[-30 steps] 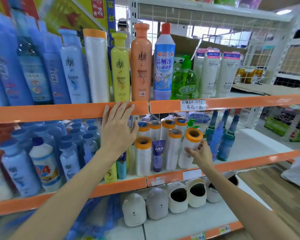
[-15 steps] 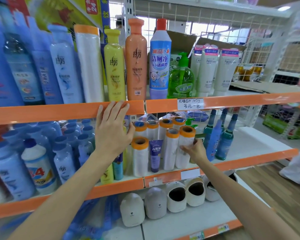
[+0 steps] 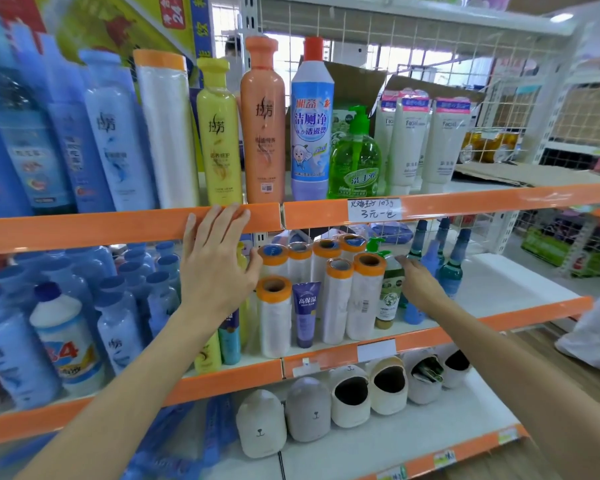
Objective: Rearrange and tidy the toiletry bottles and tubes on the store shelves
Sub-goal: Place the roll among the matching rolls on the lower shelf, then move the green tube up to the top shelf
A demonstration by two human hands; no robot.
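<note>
My left hand [image 3: 215, 265] lies flat and open, its fingertips on the orange rail of the upper shelf [image 3: 84, 230], below a yellow bottle [image 3: 219, 140] and an orange bottle [image 3: 263, 126]. My right hand [image 3: 420, 287] reaches into the middle shelf [image 3: 499, 315]. Its fingers lie against the right side of a small green pump bottle [image 3: 390, 296], and its thumb is hidden. Left of that bottle stand white rolls with orange caps [image 3: 364, 299] and a purple tube [image 3: 305, 313]. Teal spray bottles [image 3: 451, 271] stand just behind my right hand.
The upper shelf also holds a blue-and-white cleaner bottle [image 3: 312, 133], green hand soap [image 3: 355, 161] and white facial tubes [image 3: 409, 140]. Several blue bottles [image 3: 118, 306] crowd the left. Bear-shaped white holders [image 3: 260, 424] sit on the bottom shelf. A person's white clothing [image 3: 593, 330] shows at the right.
My right hand has left the front white roll and moved right and deeper, beside the green pump bottle. My left hand stays on the rail. The view has shifted slightly.
</note>
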